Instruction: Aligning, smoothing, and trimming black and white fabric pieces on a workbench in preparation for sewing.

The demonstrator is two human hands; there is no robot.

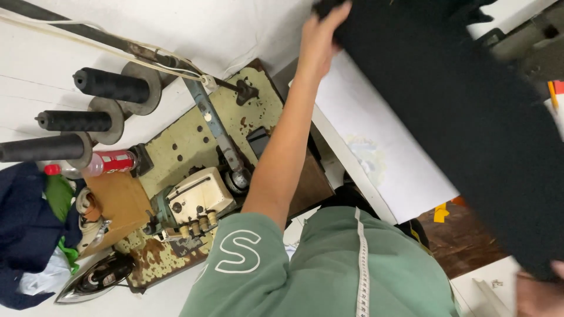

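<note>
A large sheet of black fabric (470, 111) stretches from the top centre to the lower right. My left hand (322, 32), at the end of my outstretched bare arm, grips its upper edge. My right hand (537, 290) shows only partly at the bottom right corner and holds the fabric's lower end. I wear a green shirt (329, 264) with a white measuring tape (362, 264) hanging over it. The fabric hangs above a white board (376, 152).
A cream overlock sewing machine (197, 199) sits on a rusty stand (182, 141) at the left. Three black thread cones (76, 120) lie beyond it. A clothes iron (97, 276), a red can (111, 161), brown cardboard (120, 202) and navy clothing (23, 235) fill the lower left.
</note>
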